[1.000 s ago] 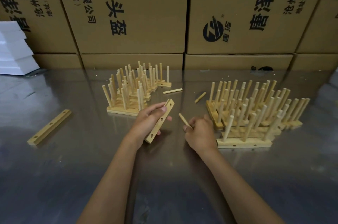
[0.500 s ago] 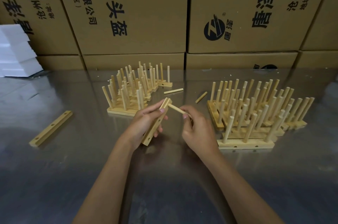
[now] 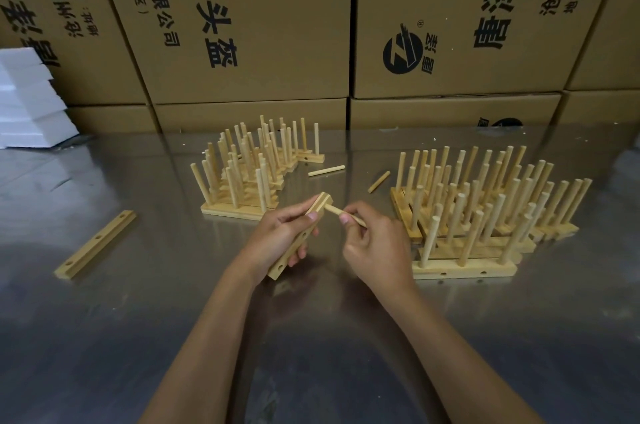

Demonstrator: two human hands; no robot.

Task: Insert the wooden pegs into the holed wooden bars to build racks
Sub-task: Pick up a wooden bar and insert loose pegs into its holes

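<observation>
My left hand (image 3: pixel 277 236) grips a holed wooden bar (image 3: pixel 304 233), tilted with its far end raised. My right hand (image 3: pixel 374 243) pinches a wooden peg (image 3: pixel 334 209) whose tip sits against the bar's far end hole. Two loose pegs lie on the table beyond: one (image 3: pixel 326 170) and another (image 3: pixel 379 182). A spare holed bar (image 3: pixel 95 244) lies flat at the left. Finished racks stand in a left group (image 3: pixel 249 174) and a right group (image 3: pixel 485 209).
The work surface is a shiny metal table (image 3: pixel 173 319). Stacked cardboard boxes (image 3: pixel 242 25) wall off the far edge. White foam blocks (image 3: pixel 27 101) are piled at the far left corner.
My right hand has carried the peg up from the table to the far end of the bar. My left hand has tilted and lifted the bar towards it.
</observation>
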